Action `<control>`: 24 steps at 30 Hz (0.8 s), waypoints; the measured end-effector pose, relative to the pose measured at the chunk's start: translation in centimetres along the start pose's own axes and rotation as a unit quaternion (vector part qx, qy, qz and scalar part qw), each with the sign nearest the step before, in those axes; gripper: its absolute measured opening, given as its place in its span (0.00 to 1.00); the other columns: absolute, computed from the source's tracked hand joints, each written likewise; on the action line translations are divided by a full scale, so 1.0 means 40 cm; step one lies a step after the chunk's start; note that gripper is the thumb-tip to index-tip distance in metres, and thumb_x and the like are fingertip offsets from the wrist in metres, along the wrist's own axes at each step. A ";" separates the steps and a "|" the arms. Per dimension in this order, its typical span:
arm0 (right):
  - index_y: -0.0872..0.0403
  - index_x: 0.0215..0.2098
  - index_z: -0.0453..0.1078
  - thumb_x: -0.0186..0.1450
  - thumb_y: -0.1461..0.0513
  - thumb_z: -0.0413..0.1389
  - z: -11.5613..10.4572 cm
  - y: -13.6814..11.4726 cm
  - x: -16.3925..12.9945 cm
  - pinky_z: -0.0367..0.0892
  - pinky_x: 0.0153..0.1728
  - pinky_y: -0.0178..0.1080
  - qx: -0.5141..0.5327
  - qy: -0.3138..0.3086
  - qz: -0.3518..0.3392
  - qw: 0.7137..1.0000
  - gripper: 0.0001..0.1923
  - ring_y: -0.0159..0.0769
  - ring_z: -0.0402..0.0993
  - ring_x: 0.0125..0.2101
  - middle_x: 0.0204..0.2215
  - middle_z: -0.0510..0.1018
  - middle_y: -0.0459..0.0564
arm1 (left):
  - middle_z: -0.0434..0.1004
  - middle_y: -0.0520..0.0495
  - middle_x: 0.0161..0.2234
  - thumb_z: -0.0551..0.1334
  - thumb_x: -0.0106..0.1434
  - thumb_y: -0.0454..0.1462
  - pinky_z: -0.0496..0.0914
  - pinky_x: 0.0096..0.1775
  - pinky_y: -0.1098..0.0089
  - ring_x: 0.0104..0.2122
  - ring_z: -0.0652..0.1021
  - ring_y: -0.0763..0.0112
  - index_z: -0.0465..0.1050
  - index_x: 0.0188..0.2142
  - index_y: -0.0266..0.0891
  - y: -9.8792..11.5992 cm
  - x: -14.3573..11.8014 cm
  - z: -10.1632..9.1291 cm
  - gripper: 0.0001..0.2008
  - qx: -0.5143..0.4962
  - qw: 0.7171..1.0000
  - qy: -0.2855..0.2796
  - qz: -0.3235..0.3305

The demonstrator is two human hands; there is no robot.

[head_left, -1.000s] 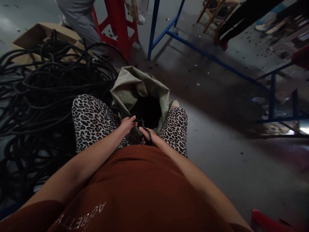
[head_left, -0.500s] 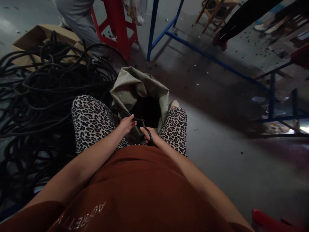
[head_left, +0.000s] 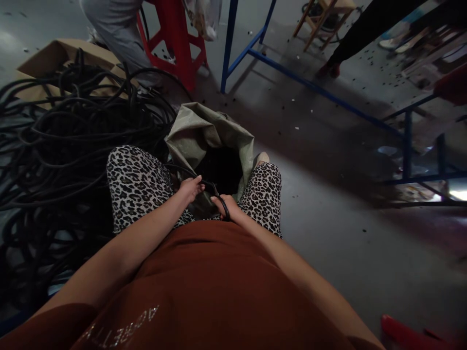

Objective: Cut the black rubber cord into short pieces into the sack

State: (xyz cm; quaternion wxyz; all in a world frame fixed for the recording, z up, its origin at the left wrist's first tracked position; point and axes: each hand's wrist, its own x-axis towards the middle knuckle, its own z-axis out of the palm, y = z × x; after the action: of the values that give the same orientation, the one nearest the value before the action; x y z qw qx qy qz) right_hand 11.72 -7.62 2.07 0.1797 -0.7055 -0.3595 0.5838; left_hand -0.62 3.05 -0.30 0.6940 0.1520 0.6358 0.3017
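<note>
My left hand (head_left: 192, 188) is closed around a black rubber strip (head_left: 180, 167), whose end sticks out to the right of my fingers. In my right hand (head_left: 226, 206) is a pair of scissors (head_left: 225, 208) with black handles. Its blades are at the strip's free end, over the near side of a greenish sack (head_left: 189, 146). The sack stands between my knees with its mouth turned up, and its inside is dark. To the left lies a big tangled heap of black strips (head_left: 73, 126).
A cardboard box (head_left: 40, 73) stands behind the heap. Beyond the sack are a red stool (head_left: 175, 43), a person's grey trouser leg (head_left: 116, 34) and a blue metal frame (head_left: 292, 73). Another person's dark leg (head_left: 365, 34) is at upper right. Small black bits dot the floor.
The scissors' blades have come onto the strip's end, which now juts farther right of my left hand. The whole view has shifted slightly.
</note>
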 end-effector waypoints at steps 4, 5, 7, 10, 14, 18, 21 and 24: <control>0.57 0.26 0.63 0.66 0.50 0.52 -0.004 -0.003 -0.003 0.57 0.11 0.28 0.008 0.016 0.000 1.000 0.20 0.28 0.63 0.09 0.11 0.63 0.40 | 0.68 0.53 0.21 0.65 0.57 0.32 0.68 0.23 0.75 0.18 0.72 0.77 0.59 0.29 0.38 0.003 -0.001 0.000 0.13 0.001 1.000 0.001 0.010; 0.57 0.26 0.63 0.66 0.49 0.52 -0.005 -0.006 -0.006 0.57 0.11 0.28 0.016 0.023 0.003 1.000 0.20 0.27 0.63 0.09 0.11 0.63 0.40 | 0.68 0.53 0.21 0.64 0.58 0.32 0.68 0.23 0.75 0.18 0.72 0.77 0.58 0.29 0.38 0.003 -0.001 0.001 0.12 0.000 1.000 0.000 0.013; 0.57 0.27 0.63 0.66 0.48 0.52 -0.007 -0.011 -0.011 0.57 0.10 0.28 0.039 0.031 0.016 0.999 0.21 0.27 0.62 0.09 0.11 0.62 0.39 | 0.68 0.54 0.21 0.63 0.59 0.31 0.69 0.24 0.75 0.18 0.73 0.77 0.58 0.29 0.38 0.005 -0.003 0.003 0.11 -0.006 1.000 -0.003 0.020; 0.57 0.31 0.62 0.66 0.46 0.50 -0.008 -0.016 -0.018 0.56 0.10 0.27 0.066 0.019 0.037 0.997 0.22 0.26 0.62 0.09 0.13 0.64 0.40 | 0.68 0.54 0.21 0.61 0.60 0.30 0.69 0.26 0.74 0.18 0.73 0.77 0.59 0.29 0.37 0.006 -0.005 0.005 0.10 -0.017 0.999 -0.010 0.028; 0.56 0.36 0.62 0.66 0.44 0.47 -0.004 -0.008 -0.013 0.58 0.10 0.27 0.085 -0.012 0.042 0.995 0.23 0.26 0.64 0.10 0.16 0.67 0.41 | 0.68 0.53 0.21 0.64 0.59 0.31 0.70 0.26 0.74 0.19 0.73 0.76 0.60 0.29 0.37 0.005 -0.007 0.005 0.10 -0.032 0.999 -0.016 0.034; 0.56 0.37 0.62 0.65 0.42 0.46 0.002 0.002 0.000 0.59 0.11 0.27 0.073 -0.039 0.029 0.996 0.25 0.26 0.65 0.11 0.17 0.69 0.42 | 0.69 0.53 0.22 0.66 0.56 0.32 0.70 0.27 0.74 0.20 0.73 0.76 0.60 0.29 0.37 0.003 -0.010 0.003 0.13 -0.040 0.998 -0.017 0.034; 0.57 0.38 0.62 0.65 0.41 0.46 0.004 0.005 0.007 0.59 0.11 0.27 0.066 -0.047 0.031 0.996 0.26 0.26 0.66 0.11 0.17 0.69 0.43 | 0.69 0.53 0.22 0.67 0.55 0.32 0.70 0.27 0.74 0.20 0.74 0.76 0.60 0.28 0.37 0.000 -0.014 0.003 0.13 -0.040 0.998 -0.028 0.039; 0.57 0.37 0.63 0.65 0.42 0.45 0.007 0.005 0.012 0.60 0.11 0.27 0.072 -0.046 0.032 0.996 0.26 0.25 0.65 0.11 0.17 0.68 0.42 | 0.69 0.52 0.22 0.66 0.56 0.31 0.70 0.26 0.73 0.20 0.74 0.76 0.61 0.28 0.37 -0.005 -0.018 0.004 0.12 -0.031 0.998 -0.029 0.039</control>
State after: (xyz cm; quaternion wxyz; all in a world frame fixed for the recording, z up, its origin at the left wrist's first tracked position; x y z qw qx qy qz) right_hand 11.56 -7.45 1.52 0.1948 -0.6741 -0.3019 0.6454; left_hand -0.44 2.48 0.18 0.7041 0.1643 0.5994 0.3434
